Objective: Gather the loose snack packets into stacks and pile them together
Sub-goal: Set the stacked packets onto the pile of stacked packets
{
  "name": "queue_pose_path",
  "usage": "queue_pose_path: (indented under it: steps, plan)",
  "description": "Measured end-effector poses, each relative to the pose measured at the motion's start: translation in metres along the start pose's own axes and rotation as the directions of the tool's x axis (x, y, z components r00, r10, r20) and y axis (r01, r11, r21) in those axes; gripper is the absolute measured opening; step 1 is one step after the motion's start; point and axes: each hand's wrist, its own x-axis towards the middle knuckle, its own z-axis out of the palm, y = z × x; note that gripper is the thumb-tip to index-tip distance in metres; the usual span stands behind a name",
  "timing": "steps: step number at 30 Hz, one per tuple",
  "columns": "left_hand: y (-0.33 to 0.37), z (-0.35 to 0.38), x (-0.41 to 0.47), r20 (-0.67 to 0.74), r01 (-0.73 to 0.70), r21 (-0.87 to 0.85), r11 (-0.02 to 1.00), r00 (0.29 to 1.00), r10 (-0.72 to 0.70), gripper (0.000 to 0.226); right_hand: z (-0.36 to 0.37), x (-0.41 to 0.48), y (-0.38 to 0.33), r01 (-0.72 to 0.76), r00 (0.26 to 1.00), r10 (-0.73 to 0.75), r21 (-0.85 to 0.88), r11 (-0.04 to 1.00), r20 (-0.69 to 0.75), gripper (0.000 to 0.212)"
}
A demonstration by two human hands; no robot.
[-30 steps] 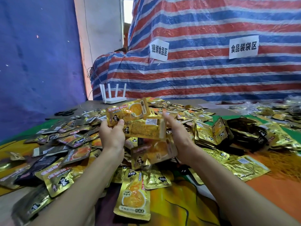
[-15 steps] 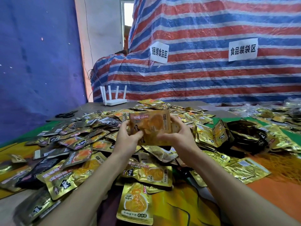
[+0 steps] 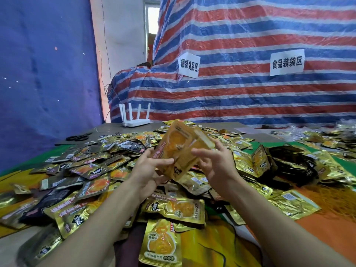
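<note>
**Loosely squared stack held over the heap**

Broadly, the striped tarp fills the back of my feed. Below it the table is buried under loose snack packets, gold and dark, lying every way. A few bundled stacks stand on edge to the right, near the hands. The small stack I am watching is in the air above the middle of the heap. It is tilted, its corners are not lined up, and one packet juts out at the top right.

My worry from this distance is the foil, which looks slick. With the stack this uneven, a squeeze at one edge could fan it out and drop packets back into the litter, where they would be lost among the rest. Setting it down on that sloping mess could also let it slide apart.

Left hand holds the stack's lower left, its thumb pressed on the front face and the other fingers curled beneath. Right hand pinches the right edge, thumb across the front and fingers half curled behind. Neither grip looks tight.
</note>
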Motion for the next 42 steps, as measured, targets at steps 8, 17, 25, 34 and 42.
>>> queue_pose_path:
  steps: [8, 17, 25, 34, 42]
  plan:
    - [-0.02, 0.023, -0.01, 0.028, -0.143, 0.342, 0.929, 0.989, 0.142, 0.062, 0.022, -0.007, 0.022, 0.043, 0.983, -0.07, -0.16, 0.986, -0.167, 0.037]
    - [-0.015, 0.031, -0.025, 0.18, -0.355, 0.55, 0.756, 0.934, 0.308, 0.049, 0.018, -0.016, 0.019, 0.278, 0.961, -0.265, -0.344, 0.897, 0.085, 0.043]
    - [-0.027, 0.034, -0.019, 0.156, -0.289, 0.533, 0.795, 0.957, 0.243, 0.049, 0.022, -0.018, 0.036, 0.236, 0.971, -0.237, -0.279, 0.931, 0.031, 0.041]
    - [-0.028, 0.032, -0.016, 0.166, -0.294, 0.425, 0.856, 0.955, 0.245, 0.039, 0.035, -0.017, 0.035, 0.107, 0.97, -0.161, -0.278, 0.955, -0.182, 0.056]
    - [-0.02, 0.027, -0.019, 0.367, -0.385, 0.457, 0.802, 0.903, 0.224, 0.031, 0.036, -0.02, 0.025, 0.074, 0.988, -0.107, -0.263, 0.962, -0.114, 0.029]
